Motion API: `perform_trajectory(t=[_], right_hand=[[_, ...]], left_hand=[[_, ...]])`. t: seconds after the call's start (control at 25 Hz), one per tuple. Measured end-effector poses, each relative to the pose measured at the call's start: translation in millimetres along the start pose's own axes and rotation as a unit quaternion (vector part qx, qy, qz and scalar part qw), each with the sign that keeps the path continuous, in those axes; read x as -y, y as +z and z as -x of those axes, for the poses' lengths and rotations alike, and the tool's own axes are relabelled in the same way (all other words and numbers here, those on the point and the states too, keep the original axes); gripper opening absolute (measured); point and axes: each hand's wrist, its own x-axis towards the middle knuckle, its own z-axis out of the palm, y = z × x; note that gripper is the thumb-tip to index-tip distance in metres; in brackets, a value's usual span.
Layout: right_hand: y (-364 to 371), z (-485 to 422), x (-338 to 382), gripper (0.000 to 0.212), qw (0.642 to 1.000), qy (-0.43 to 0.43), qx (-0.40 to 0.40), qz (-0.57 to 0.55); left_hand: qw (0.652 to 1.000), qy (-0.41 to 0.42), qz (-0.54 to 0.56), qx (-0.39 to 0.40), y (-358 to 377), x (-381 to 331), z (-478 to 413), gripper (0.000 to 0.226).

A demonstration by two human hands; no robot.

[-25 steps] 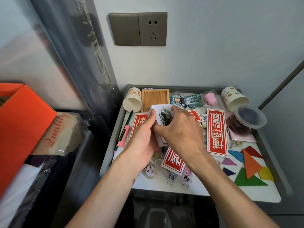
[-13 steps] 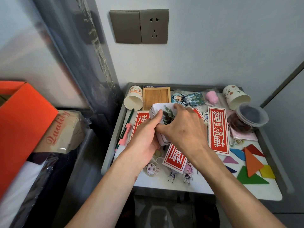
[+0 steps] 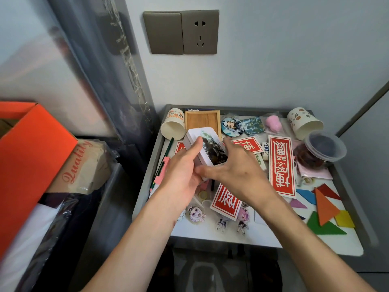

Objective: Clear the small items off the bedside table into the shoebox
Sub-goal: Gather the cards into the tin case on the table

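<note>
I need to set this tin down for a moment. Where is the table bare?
Only the front strip of the table, before the figurines, and the corner below the green triangle. The back and middle are crowded with cups, badges and red signs.

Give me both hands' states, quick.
Left hand: grips the white tin.
Right hand: open, fingers spread, thumb by the tin.
</note>
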Motion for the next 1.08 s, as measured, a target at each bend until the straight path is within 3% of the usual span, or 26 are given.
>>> perform_trajectory(t=[0.16,0.28,0.6,0.64,0.72,0.84,0.92,1.08], right_hand=[[2,0,8,0.051,0.991,0.011,-0.079,0.106],[1,0,10,0.063,0.989,0.013,-0.086,0.120],[10,-1,6,0.064,0.987,-0.012,-0.081,0.137],[8,-2,3,0.065,0.992,-0.017,-0.070,0.101],[2,-5,-1,0.064,0.996,0.019,-0.021,-0.079],[-4,-11,-8,0.031,0.926,0.156,0.038,-0.342],[-7,-12,-10,0.021,0.904,0.168,0.071,-0.387],[-14,-13,-13,0.018,0.929,0.110,0.115,-0.335]], left_hand=[[1.000,-0.019,-0.009,0.003,5,2,1,0.033],[1.000,-0.028,0.009,0.004,3,2,-1,0.034],[0.999,0.011,0.031,-0.021,6,2,1,0.030],[0.999,0.016,0.032,-0.029,6,2,1,0.031],[0.998,0.018,0.056,-0.036,5,0,1,0.033],[0.996,0.023,0.076,-0.033,3,-5,1,0.029],[0.998,0.024,0.032,-0.050,-1,-11,0,0.023],[0.977,0.096,-0.172,-0.085,-27,-27,-5,0.041]])
